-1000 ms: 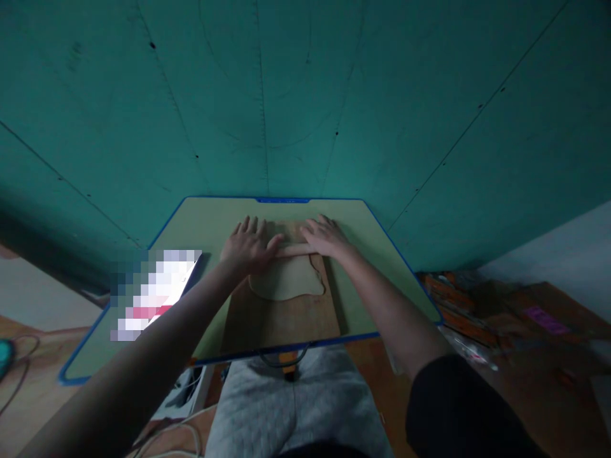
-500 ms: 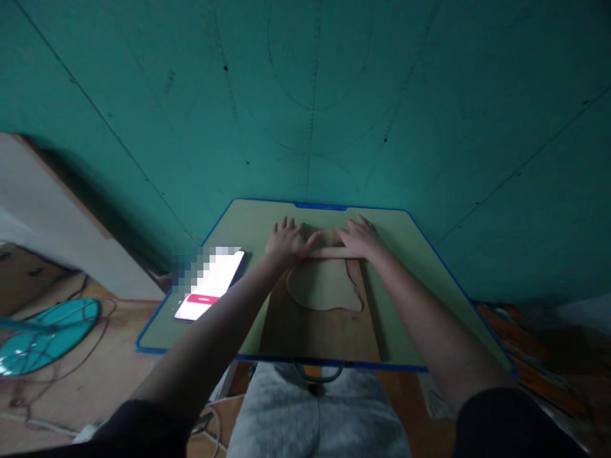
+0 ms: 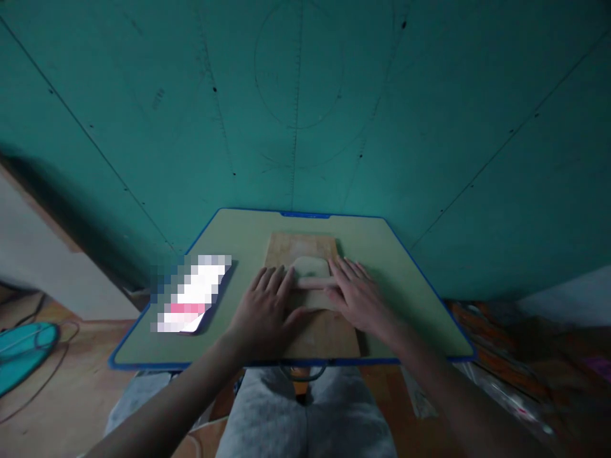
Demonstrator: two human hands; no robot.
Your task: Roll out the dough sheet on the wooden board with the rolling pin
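Observation:
A pale rolling pin (image 3: 314,282) lies crosswise over a flat sheet of dough (image 3: 311,266) on a wooden board (image 3: 321,337). My left hand (image 3: 266,308) rests flat over the pin's left end, fingers stretched forward and thumb toward the middle. Over the right end lies my right hand (image 3: 356,296), its fingers also extended and not wrapped round the pin. Both palms hide the pin's ends. Dough shows in front of and behind the pin.
The board sits on a small pale table (image 3: 396,273) with a blue rim. A phone (image 3: 198,292) with a lit, partly pixelated screen lies on the left. A green wall (image 3: 305,146) rises behind the table. A turquoise round base (image 3: 28,353) and cables are on the floor at left.
Both hands have drawn the rolling pin back toward me, from the board's far part to over the dough's middle. The far part of the board and dough now shows. The camera view has shifted.

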